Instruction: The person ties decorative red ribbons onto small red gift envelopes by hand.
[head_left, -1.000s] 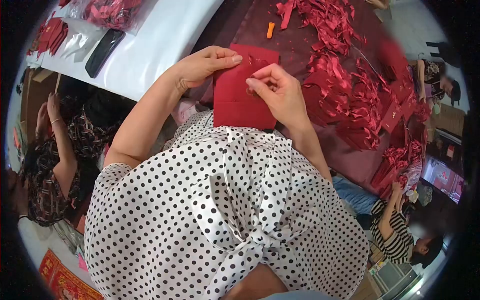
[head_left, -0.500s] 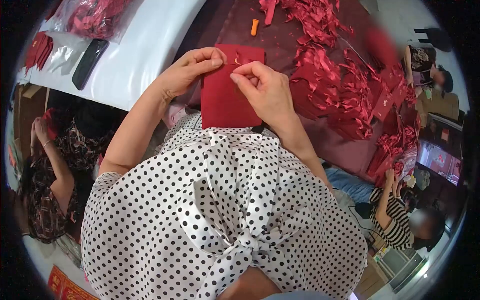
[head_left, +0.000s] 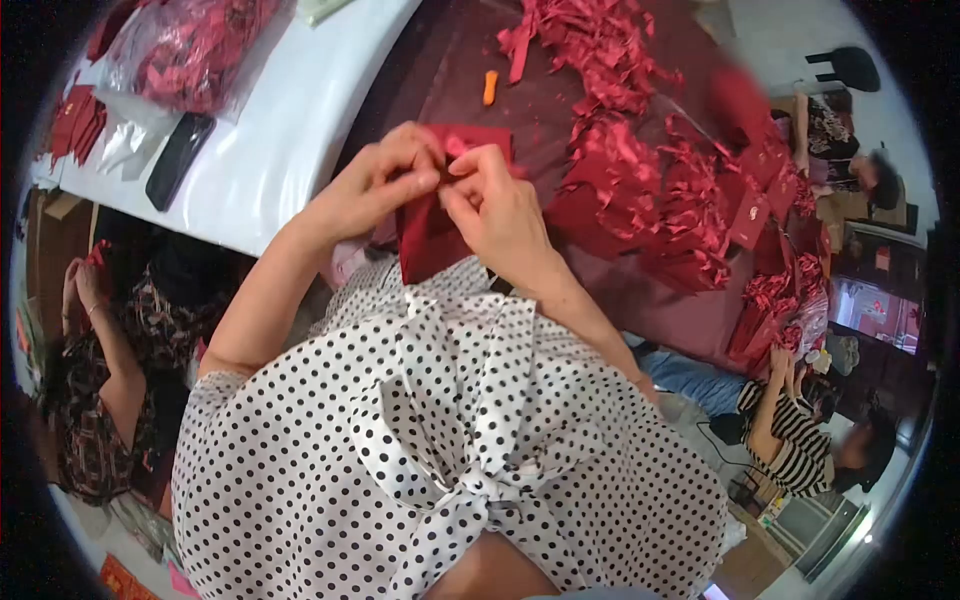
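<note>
A flat red packet point(head_left: 425, 245), like a paper envelope or small bag, lies at the dark red table's near edge against my polka-dot blouse. At its upper part is a bit of shiny red ribbon point(head_left: 457, 146). My left hand point(head_left: 378, 185) is closed in a pinch at the packet's upper left. Close beside it, my right hand point(head_left: 495, 215) is also pinched, over the packet's middle. Both hands' fingertips meet around the ribbon, and they cover much of the packet. Exactly how the ribbon runs between them is hidden.
Loose red ribbons and ribboned packets point(head_left: 640, 190) pile up on the right. An orange-handled tool point(head_left: 490, 88) lies beyond my hands. On the white table stand a black phone point(head_left: 180, 160) and a plastic bag point(head_left: 190, 60) of red items. Other people sit left and right.
My hands have drawn together, the right one moving left towards the left. The packet has tilted slightly, and the ribbon now bunches between my fingers. The view has shifted a little.
</note>
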